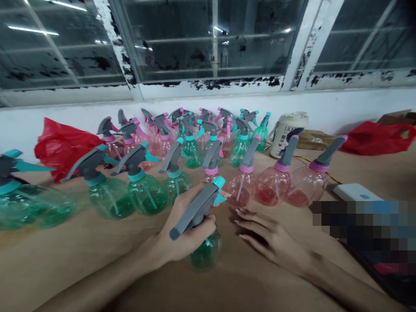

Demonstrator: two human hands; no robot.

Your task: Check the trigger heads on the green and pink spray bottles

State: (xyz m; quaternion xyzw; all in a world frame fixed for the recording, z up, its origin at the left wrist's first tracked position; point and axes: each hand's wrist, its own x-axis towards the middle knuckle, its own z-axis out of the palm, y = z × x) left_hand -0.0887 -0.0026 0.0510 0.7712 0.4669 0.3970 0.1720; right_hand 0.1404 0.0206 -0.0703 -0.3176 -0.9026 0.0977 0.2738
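My left hand [169, 236] is closed around the neck of a green spray bottle [205, 255] with a grey and turquoise trigger head. This bottle stands upright or nearly so, low in the middle of the head view; whether its base touches the table is unclear. To its right, my right hand [271, 236] lies on the tabletop, fingers stretched out and apart, holding nothing. Just beyond my hands is a row of spray bottles: green ones such as this green bottle [147, 197] on the left, and pink ones such as this pink bottle [273, 188] on the right.
More spray bottles crowd near the wall, including a green one [192, 151]. A red plastic bag [61, 145] lies left, another red bag [377, 138] right. Also on the right are a printed paper cup [287, 134], a cardboard box [313, 141], a white device [355, 192] and a pixelated area.
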